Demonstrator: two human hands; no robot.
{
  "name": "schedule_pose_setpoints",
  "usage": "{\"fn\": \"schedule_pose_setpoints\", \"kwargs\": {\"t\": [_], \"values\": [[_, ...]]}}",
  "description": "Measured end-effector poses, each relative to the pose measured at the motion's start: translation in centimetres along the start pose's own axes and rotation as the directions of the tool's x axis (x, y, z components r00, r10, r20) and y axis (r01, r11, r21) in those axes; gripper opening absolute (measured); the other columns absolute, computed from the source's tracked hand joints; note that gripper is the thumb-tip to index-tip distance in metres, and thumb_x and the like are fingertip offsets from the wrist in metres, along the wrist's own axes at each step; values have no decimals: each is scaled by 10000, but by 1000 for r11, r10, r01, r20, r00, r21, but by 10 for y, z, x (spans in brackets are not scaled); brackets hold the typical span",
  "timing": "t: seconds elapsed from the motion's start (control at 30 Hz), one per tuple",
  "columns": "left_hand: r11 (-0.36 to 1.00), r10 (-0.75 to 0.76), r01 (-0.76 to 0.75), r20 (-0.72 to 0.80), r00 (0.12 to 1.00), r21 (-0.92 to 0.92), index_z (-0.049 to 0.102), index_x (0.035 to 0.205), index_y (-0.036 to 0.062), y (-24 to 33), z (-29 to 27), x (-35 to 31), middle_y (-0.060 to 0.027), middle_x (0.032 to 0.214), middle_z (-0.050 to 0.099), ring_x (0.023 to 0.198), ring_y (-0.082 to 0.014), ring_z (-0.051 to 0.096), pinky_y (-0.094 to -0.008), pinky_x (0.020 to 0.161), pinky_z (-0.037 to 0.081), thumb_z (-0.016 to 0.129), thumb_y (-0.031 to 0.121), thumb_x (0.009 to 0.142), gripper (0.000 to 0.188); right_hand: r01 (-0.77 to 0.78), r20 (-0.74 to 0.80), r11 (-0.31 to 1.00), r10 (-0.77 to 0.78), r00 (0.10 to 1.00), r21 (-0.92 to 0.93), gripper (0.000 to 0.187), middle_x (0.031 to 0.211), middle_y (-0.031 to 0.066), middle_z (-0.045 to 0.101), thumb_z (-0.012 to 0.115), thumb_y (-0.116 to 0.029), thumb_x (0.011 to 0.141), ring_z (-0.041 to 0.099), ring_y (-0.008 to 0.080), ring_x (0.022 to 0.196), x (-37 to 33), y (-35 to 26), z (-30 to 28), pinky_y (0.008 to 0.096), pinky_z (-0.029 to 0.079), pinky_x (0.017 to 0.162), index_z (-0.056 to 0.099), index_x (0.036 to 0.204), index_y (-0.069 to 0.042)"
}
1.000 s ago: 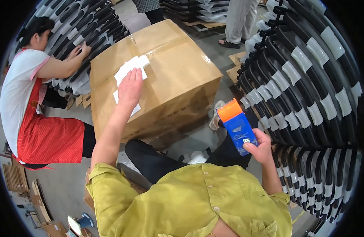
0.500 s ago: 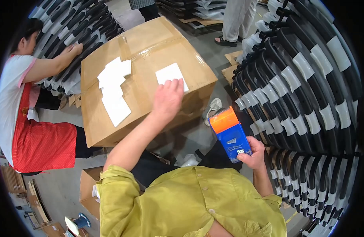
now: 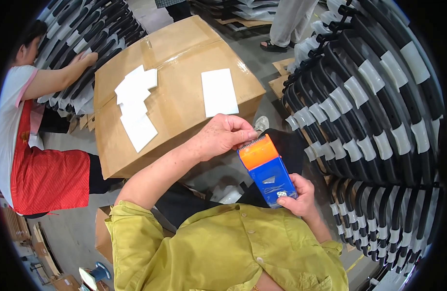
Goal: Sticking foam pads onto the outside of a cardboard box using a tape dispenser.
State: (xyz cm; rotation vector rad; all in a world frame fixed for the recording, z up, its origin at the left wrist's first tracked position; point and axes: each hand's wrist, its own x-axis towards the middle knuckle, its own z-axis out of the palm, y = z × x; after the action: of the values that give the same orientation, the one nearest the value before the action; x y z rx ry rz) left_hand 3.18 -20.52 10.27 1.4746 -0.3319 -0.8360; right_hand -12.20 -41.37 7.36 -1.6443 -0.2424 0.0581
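Observation:
My right hand (image 3: 301, 195) is closed round the lower end of a blue and orange tape dispenser (image 3: 270, 175), held tilted in front of my body. Thumb and forefinger of my left hand (image 3: 225, 134) are pinched together at the toothed edge of its orange end. What they grip there, if anything, is too small to make out. Just beyond the left hand, a white sheet (image 3: 220, 92) lies flat on a large taped cardboard carton (image 3: 184, 53). Farther left on the carton, several white sheets (image 3: 136, 104) overlap in a loose spread.
Black curved frames with white foam wraps (image 3: 378, 106) are stacked high on the right. More such frames (image 3: 95, 29) stand at the far left. A person in a red apron (image 3: 53, 169) works beside the carton. A small open box (image 3: 104, 233) sits below it.
My left hand has left the white sheet and come right and nearer, to the dispenser's toothed edge. The dispenser has shifted left and slightly nearer.

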Motion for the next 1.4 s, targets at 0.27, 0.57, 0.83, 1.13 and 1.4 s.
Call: {"fn": "schedule_pose_setpoints", "kwargs": {"t": [0.27,0.57,0.83,1.13,1.4], "values": [[-32,619,-181,162,768,983,465,1153,101,-34,-78,23,-117,1261,373,1141,-291,362,-472,928,269,558,461,736,559,-153,-102,949,187,977,277,314,846,59,601,671,-84,711,553,75,744,-6,-4,32,214,454,662,507,951,33],[113,760,87,-143,634,990,500,1087,18,-22,-24,11,-130,1064,511,983,-237,469,-357,830,363,567,412,760,517,-153,-92,959,179,980,238,310,840,58,598,671,-99,713,552,76,737,-8,-3,20,215,453,658,511,944,31],[999,-19,13,-153,988,-39,606,744,15,-4,3,-3,5,670,581,623,-47,487,-209,587,409,614,149,782,139,-109,18,979,107,994,175,313,834,54,600,678,-75,701,548,65,738,4,0,9,206,445,656,508,940,34],[883,361,-154,-430,828,443,584,774,16,5,-66,28,11,693,556,642,-71,487,-215,592,410,580,147,805,135,-263,-16,911,282,959,317,261,831,53,598,640,-48,729,535,55,741,3,-12,10,211,445,654,513,943,32],[369,823,-98,-276,496,924,603,863,78,-22,-113,80,-133,1018,555,890,-279,554,-322,727,453,642,209,722,196,-307,-17,878,336,942,367,278,811,61,592,623,-166,764,543,76,703,64,-20,24,215,447,631,530,917,47]]}}
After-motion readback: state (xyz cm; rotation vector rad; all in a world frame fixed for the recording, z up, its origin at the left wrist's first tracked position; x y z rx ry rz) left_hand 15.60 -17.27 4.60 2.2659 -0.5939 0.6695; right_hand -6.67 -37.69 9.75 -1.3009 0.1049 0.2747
